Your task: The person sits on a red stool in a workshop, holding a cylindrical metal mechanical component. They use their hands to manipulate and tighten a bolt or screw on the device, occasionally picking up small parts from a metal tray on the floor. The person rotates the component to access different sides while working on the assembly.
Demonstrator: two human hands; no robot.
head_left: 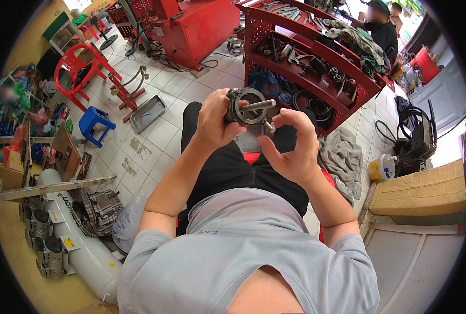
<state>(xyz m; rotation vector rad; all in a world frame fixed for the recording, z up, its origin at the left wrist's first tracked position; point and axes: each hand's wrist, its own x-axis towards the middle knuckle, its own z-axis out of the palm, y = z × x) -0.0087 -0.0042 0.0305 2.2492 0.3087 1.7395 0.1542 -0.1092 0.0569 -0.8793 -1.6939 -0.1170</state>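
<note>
My left hand point(214, 120) is closed round a dark metal ring-shaped part point(248, 106), held above my lap. A smooth steel rod point(258, 105) crosses the ring's opening, pointing right. At the ring's lower right a short bolt-like end point(269, 127) sticks out. My right hand point(294, 146) is beside it, thumb and forefinger apart on either side of that end. Whether a fingertip touches it I cannot tell. The ring's left side is partly hidden by my left fingers.
Ahead stands a red tool cart point(306, 78) with tools and parts on its shelves. To the left are a metal tray point(148, 113), a blue stool point(95, 125) and a red chair point(83, 76). A grey cloth point(342, 159) lies at right, near a white bucket point(382, 167). People are at the far right.
</note>
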